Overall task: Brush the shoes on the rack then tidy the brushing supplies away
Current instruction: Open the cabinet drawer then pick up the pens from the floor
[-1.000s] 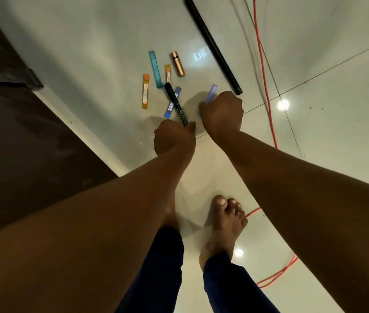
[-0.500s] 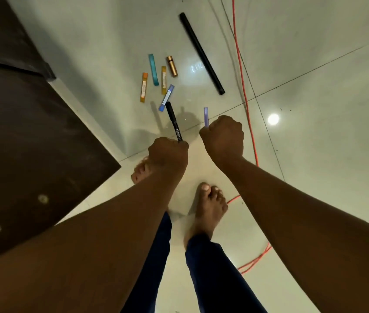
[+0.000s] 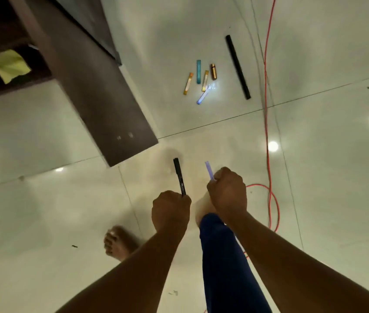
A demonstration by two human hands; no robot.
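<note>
The left hand (image 3: 171, 212) is closed around a slim black pen-like stick (image 3: 179, 176), which pokes up and away from the fist; the right hand (image 3: 227, 193) is closed on a thin lilac stick (image 3: 209, 170) in the same manner. Both items were on the floor among the others a second ago, so two supplies have been lifted and the person has straightened and stepped back, leaving the rest farther off. Far from the hands, on the pale tiled floor (image 3: 326, 177), four short sticks remain in a loose cluster: an orange one (image 3: 188, 83), a teal one (image 3: 198, 71), a yellow one (image 3: 205, 80) and a pale blue one (image 3: 202, 97), with a copper tube (image 3: 213, 71) just beside them and a long black rod (image 3: 238, 67) to their right. A red cable (image 3: 266, 109) runs down the floor right of that. A dark wooden unit (image 3: 93, 91) stands to the left; no shoes are visible in it. This looks like the tidying stage, with most items yet to be collected.
</note>
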